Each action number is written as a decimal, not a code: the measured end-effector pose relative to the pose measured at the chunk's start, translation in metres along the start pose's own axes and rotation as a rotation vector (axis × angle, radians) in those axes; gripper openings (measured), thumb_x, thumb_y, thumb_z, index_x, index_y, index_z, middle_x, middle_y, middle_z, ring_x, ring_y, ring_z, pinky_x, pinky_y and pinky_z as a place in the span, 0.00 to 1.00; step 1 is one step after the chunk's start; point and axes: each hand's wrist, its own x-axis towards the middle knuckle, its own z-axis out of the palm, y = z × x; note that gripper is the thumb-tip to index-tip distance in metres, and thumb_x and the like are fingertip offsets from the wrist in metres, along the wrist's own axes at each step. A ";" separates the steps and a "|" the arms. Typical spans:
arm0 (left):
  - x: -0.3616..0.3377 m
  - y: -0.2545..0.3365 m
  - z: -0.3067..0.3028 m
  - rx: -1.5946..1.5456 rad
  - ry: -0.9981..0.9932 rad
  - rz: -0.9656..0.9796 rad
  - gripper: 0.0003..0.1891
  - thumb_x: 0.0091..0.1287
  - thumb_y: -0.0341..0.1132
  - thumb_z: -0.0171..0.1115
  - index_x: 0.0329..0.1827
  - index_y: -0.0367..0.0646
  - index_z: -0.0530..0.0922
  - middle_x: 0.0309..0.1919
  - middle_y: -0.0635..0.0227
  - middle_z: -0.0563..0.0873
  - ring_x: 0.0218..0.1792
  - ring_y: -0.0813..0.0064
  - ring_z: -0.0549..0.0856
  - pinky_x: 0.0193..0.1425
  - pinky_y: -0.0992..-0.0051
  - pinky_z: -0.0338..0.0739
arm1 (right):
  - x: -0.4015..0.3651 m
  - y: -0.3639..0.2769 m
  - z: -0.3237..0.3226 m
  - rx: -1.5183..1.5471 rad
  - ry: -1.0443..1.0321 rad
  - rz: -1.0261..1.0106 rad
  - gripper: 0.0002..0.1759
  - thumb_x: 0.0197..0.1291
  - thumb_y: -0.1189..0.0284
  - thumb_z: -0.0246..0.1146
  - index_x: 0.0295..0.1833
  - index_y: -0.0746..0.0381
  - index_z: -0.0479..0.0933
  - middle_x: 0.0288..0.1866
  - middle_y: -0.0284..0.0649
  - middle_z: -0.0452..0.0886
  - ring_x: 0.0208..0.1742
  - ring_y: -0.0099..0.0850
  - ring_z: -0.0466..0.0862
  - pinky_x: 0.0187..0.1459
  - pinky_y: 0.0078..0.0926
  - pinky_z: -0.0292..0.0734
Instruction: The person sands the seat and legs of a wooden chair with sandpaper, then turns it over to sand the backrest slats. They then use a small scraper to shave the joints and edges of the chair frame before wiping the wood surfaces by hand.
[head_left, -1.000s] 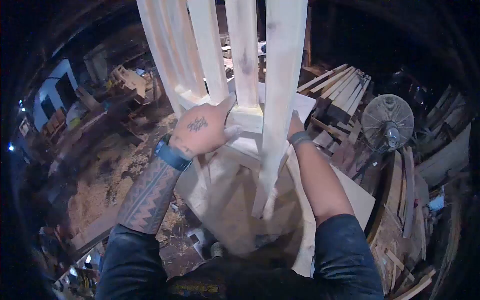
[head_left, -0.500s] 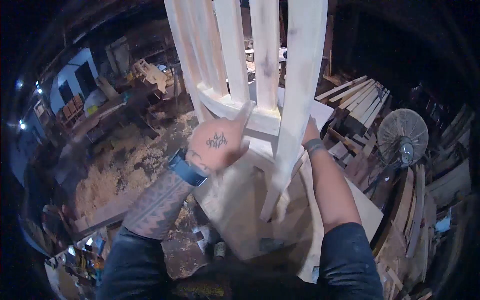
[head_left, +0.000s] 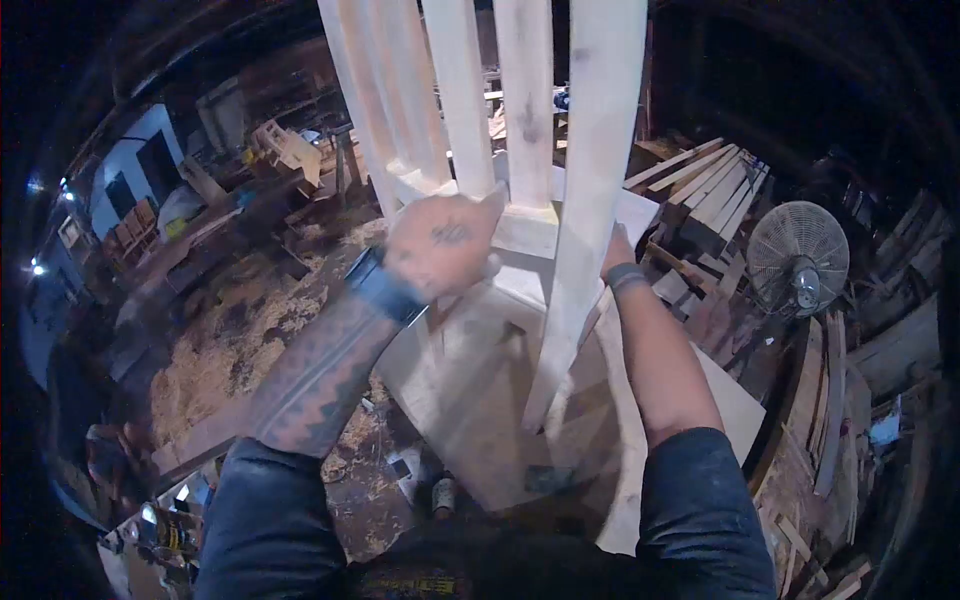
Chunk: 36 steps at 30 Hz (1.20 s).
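Note:
A pale bare-wood chair back [head_left: 525, 230] with several upright slats stands in front of me, its lower rail running across between the posts. My left hand [head_left: 447, 240], a dark watch at its wrist, is closed around the lower rail at the left, thumb up against a slat; its other fingers are mostly hidden. Past the right post [head_left: 590, 190] my right hand [head_left: 617, 255] reaches the chair's far side, its fingers hidden behind the wood. Under the chair lies a wide light board [head_left: 470, 410].
A stand fan [head_left: 798, 260] is at the right, near stacked planks [head_left: 715, 185] and long boards [head_left: 825, 400]. Wood shavings [head_left: 220, 380] cover the floor at the left. Chair parts [head_left: 285, 150] lie farther back.
My left hand has moved up along the chair's lower rail and turned slightly. The right hand stays behind the post. The whole view has shifted a little.

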 end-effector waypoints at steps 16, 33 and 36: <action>0.016 0.030 -0.025 -0.228 -0.167 -0.194 0.43 0.61 0.50 0.74 0.74 0.32 0.71 0.49 0.36 0.88 0.54 0.42 0.89 0.61 0.52 0.82 | 0.003 -0.004 0.009 -0.070 -0.039 0.056 0.23 0.64 0.61 0.62 0.60 0.59 0.83 0.59 0.45 0.82 0.62 0.48 0.81 0.62 0.56 0.78; 0.008 0.032 0.014 0.062 0.146 -0.105 0.40 0.66 0.48 0.70 0.78 0.36 0.68 0.32 0.50 0.89 0.36 0.48 0.90 0.43 0.51 0.85 | -0.001 -0.030 -0.031 -0.060 -0.172 0.182 0.24 0.66 0.59 0.60 0.62 0.60 0.82 0.64 0.43 0.81 0.65 0.48 0.80 0.64 0.55 0.76; -0.003 0.039 -0.003 -0.052 0.104 -0.163 0.36 0.67 0.46 0.68 0.76 0.39 0.72 0.34 0.47 0.89 0.38 0.46 0.90 0.45 0.51 0.85 | 0.004 -0.013 -0.011 -0.138 -0.148 0.108 0.23 0.66 0.59 0.60 0.62 0.58 0.83 0.64 0.43 0.82 0.66 0.48 0.80 0.64 0.54 0.77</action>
